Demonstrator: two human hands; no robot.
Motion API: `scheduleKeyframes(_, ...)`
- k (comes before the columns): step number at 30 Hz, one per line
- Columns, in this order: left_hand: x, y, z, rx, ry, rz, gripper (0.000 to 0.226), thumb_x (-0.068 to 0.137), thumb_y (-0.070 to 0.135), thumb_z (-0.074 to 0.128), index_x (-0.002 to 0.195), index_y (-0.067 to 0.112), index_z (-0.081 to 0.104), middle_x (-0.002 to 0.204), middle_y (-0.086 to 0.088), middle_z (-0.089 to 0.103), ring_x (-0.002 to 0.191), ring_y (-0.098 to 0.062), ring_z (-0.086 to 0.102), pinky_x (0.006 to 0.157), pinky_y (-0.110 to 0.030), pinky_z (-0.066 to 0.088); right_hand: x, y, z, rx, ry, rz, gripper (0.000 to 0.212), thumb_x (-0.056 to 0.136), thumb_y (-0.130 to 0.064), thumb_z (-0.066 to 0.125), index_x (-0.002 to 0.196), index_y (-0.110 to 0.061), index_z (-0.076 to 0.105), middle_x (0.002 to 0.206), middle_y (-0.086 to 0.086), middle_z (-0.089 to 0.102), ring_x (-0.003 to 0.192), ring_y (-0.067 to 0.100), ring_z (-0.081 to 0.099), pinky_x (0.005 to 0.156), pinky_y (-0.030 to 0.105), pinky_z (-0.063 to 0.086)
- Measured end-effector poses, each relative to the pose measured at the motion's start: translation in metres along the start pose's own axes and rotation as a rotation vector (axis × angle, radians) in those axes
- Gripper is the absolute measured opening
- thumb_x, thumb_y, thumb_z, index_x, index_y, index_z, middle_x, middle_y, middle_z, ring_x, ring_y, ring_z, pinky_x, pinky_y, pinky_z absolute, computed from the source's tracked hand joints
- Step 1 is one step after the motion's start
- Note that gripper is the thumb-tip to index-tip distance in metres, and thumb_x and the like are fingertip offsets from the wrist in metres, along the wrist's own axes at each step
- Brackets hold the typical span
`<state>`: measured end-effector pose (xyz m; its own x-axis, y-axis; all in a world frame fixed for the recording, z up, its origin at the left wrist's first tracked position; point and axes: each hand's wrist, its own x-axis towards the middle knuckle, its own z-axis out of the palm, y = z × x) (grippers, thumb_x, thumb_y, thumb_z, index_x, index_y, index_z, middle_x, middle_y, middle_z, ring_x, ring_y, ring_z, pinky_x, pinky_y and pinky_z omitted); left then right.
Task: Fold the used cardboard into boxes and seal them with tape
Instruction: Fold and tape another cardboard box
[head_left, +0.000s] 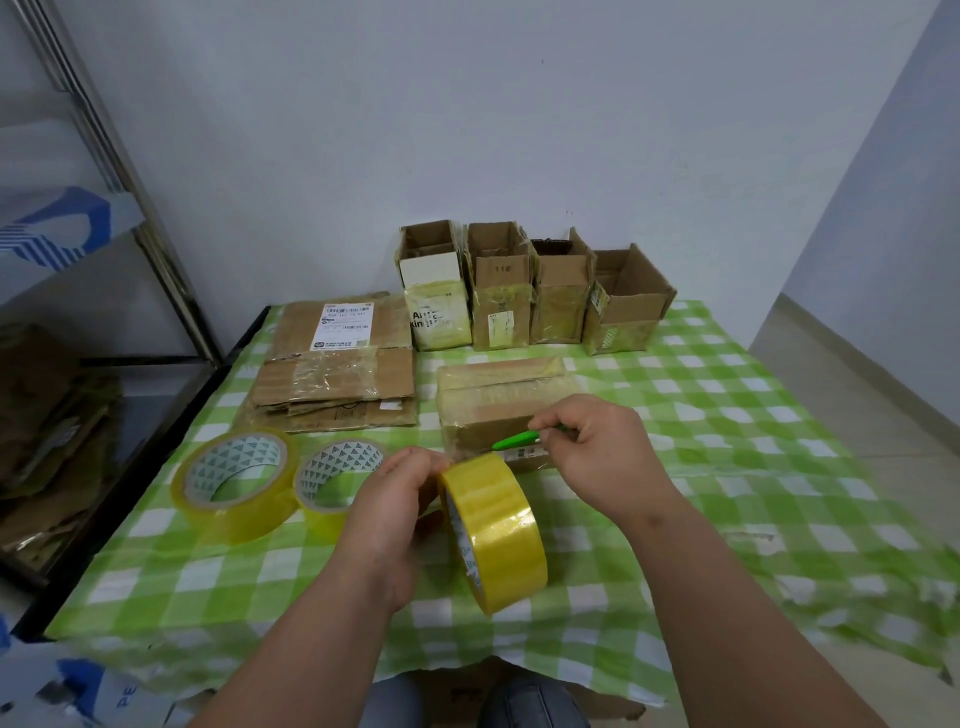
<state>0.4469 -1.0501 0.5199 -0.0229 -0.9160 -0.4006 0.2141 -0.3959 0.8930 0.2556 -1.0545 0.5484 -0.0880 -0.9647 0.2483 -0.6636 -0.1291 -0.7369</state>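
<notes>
nearest, the left hand (387, 512) curls its fingers round a roll of tape (493, 530), held on edge above the table (753, 467). the right hand (597, 447) pinches a green pen (517, 440) at the roll's top edge. the roll looks light, stiff and slick; grip through the core. just behind sits a taped box (498, 400), then flat cardboard (337, 358).

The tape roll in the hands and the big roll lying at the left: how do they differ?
The held tape roll stands on edge, lifted off the tablecloth in the grip of the left hand; the big roll lies flat on the cloth, untouched. The held roll shows its yellow outer band; the big roll shows its patterned core from above and looks wider across. Both are yellowish clear tape.
</notes>
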Motion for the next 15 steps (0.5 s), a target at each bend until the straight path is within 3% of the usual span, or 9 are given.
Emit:
scheduleKeyframes(4,0.000,0.001,-0.002,-0.016,-0.035,-0.004,0.034,0.083,0.023,0.055,0.110,0.004,0.067,0.108,-0.015,0.072,0.101,-0.034,0.063,0.084,-0.046,0.049,-0.004,0.015,-0.003,-0.067,-0.023,0.120,0.020,0.091,-0.007,0.061,0.095,-0.019,0.076,0.078,-0.014,0.060,0.059,0.006,0.054,0.052,0.012,0.041)
scheduleKeyframes(8,-0.005,0.004,0.001,-0.029,-0.067,0.034,0.016,0.087,0.017,0.053,0.096,0.011,0.065,0.104,-0.008,0.075,0.096,-0.029,0.063,0.082,-0.042,0.048,-0.010,0.029,0.002,-0.031,-0.001,0.261,0.017,0.093,-0.012,0.061,0.096,-0.024,0.072,0.079,-0.001,0.067,0.057,0.016,0.057,0.052,0.026,0.047)
scheduleKeyframes(12,-0.008,0.006,0.003,-0.009,-0.058,0.053,0.011,0.088,0.013,0.054,0.082,0.015,0.063,0.088,-0.010,0.069,0.084,-0.027,0.058,0.070,-0.035,0.046,-0.017,0.035,0.008,-0.150,-0.050,0.304,0.026,0.093,-0.017,0.059,0.116,-0.028,0.064,0.106,-0.004,0.069,0.079,0.017,0.064,0.073,0.033,0.054)
scheduleKeyframes(15,-0.010,0.007,0.004,0.003,-0.050,0.066,0.012,0.088,0.014,0.055,0.079,0.016,0.064,0.076,-0.005,0.063,0.078,-0.025,0.056,0.066,-0.033,0.045,-0.019,0.032,0.007,-0.469,-0.048,0.300,0.030,0.092,-0.025,0.061,0.121,-0.032,0.062,0.126,-0.007,0.056,0.116,0.020,0.051,0.100,0.037,0.038)
